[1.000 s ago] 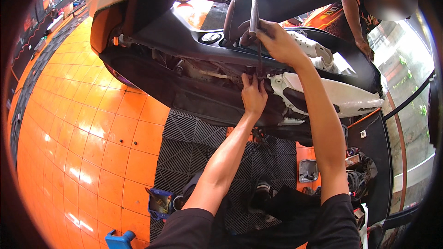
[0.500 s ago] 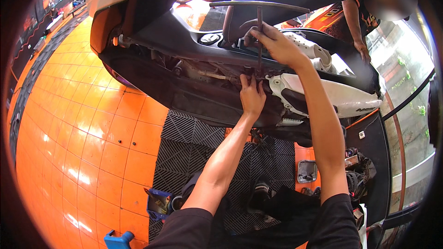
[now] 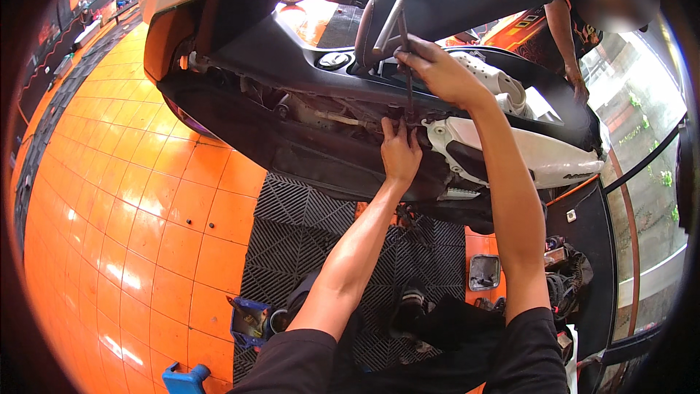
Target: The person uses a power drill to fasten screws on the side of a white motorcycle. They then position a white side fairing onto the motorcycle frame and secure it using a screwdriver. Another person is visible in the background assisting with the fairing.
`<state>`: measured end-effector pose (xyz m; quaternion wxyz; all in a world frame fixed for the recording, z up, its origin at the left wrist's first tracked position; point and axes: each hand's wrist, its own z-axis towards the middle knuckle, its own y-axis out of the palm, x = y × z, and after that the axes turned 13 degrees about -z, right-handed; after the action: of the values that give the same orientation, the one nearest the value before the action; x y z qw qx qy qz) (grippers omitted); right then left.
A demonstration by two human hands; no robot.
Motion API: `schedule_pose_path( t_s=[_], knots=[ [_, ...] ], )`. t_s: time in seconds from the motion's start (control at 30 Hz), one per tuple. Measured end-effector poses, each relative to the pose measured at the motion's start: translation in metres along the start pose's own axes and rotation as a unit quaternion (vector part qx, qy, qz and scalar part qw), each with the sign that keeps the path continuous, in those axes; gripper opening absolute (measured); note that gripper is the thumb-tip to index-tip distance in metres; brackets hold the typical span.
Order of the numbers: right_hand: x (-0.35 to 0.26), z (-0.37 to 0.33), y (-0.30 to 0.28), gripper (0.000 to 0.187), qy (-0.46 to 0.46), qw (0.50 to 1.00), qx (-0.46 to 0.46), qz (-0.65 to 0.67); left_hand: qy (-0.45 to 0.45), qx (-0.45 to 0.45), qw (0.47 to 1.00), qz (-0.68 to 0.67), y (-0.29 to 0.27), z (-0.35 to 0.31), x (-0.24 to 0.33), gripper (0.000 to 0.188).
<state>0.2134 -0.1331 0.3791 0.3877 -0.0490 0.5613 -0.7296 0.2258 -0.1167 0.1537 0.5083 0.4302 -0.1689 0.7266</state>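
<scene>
My right hand (image 3: 445, 73) is closed at the upper shaft of a T-handle wrench (image 3: 405, 73), its fingers beside the lower end of the crossbar. The wrench stands nearly upright, its foot down in the opened side of a dark scooter (image 3: 292, 66). Around that foot my left hand (image 3: 399, 153) pinches with its fingertips; the fastener there is hidden. Just right of the left hand is a white side panel (image 3: 525, 149). Cables and frame parts (image 3: 328, 115) show in the gap to its left.
Another person's arm (image 3: 565, 44) reaches down at the right rear of the scooter. White clogs (image 3: 496, 80) lie in the well under the raised seat (image 3: 467, 0). Below are black mats (image 3: 292, 226), a metal tray (image 3: 484, 273), a blue box (image 3: 249, 321) and orange tiles (image 3: 146, 226).
The wrench's crossbar has turned from lying across the view to pointing up and down it. My right hand's fingers have shifted around the shaft; my left hand stays at the foot.
</scene>
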Motion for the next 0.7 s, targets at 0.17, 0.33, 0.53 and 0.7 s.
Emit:
schedule_pose_path(
  t_s=[0.17,0.33,0.53,0.7],
  knots=[
    [0.002,0.004,-0.011,0.034,-0.031,0.984,0.016,-0.177,-0.003,-0.005,1.0,0.007,0.003,0.0,0.003,0.031],
    [-0.016,-0.005,0.004,0.028,-0.031,0.979,0.128,-0.159,0.013,-0.002,1.0,0.004,0.0,0.0,0.0,0.032],
    [-0.007,-0.001,0.006,0.028,-0.018,0.999,0.016,-0.031,0.02,0.005,1.0,0.014,-0.005,0.001,-0.009,0.032],
    [0.002,0.005,-0.009,0.029,-0.032,0.988,0.006,-0.151,0.015,0.0,1.0,0.008,0.001,0.0,0.0,0.032]
  ],
)
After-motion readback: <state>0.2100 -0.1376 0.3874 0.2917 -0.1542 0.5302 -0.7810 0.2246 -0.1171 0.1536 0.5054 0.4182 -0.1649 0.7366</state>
